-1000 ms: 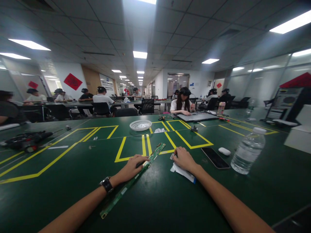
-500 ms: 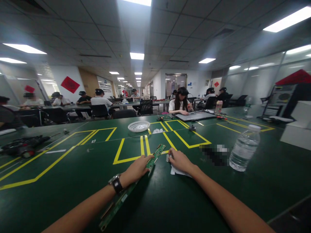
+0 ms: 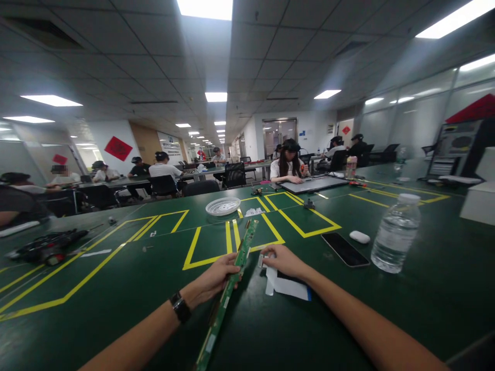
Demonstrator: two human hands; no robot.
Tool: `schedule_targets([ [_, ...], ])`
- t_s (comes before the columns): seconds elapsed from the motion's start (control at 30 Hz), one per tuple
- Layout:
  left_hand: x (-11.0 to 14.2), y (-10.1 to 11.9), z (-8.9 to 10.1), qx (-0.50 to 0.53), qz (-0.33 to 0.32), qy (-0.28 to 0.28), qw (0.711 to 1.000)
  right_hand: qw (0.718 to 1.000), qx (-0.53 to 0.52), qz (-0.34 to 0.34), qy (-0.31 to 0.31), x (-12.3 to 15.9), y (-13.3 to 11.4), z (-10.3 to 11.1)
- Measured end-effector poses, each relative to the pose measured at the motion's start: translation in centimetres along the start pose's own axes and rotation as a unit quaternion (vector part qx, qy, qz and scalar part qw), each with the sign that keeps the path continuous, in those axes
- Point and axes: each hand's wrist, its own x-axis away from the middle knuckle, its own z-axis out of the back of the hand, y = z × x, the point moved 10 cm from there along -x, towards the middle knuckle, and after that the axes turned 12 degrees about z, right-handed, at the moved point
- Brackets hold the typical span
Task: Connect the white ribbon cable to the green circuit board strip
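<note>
My left hand [image 3: 218,275] is wrapped around a long, narrow green circuit board [image 3: 232,289], which slants from the lower middle up to the right. Its lower end runs out of the bottom of the view. To the right, my right hand [image 3: 283,260] is closed in a pinch on a white flat ribbon cable [image 3: 291,288]. The cable is folded, hangs under the palm and shows a blue end near the wrist. A small pale end sticks out at my fingertips, right beside the board but apart from it.
A water bottle [image 3: 396,234], a phone [image 3: 345,250] and a white earbud case [image 3: 359,237] stand or lie on the right. A white plastic basket [image 3: 223,206] is farther back. Black tools [image 3: 48,245] lie left. Across the table a person [image 3: 288,167] works at a flat panel [image 3: 313,184].
The circuit board has swung to a steeper slant, its near end shifting right. My right hand has moved slightly left with the ribbon cable, and more of the cable shows.
</note>
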Motion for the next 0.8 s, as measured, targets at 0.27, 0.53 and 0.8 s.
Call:
schedule_targets([
  [0.27,0.7,-1.5,-0.2,0.069,0.005,0.040,0.997,0.989,-0.139,0.026,-0.034,0.1,-1.7,-3.0],
  [0.53,0.9,-1.6,-0.2,0.078,-0.028,0.056,0.995,0.972,-0.226,-0.032,-0.048,0.7,-1.7,-4.5],
  [0.8,1.2,-2.1,0.0,0.012,-0.060,0.079,0.995,0.958,-0.279,-0.044,-0.055,0.8,-2.0,-5.6],
])
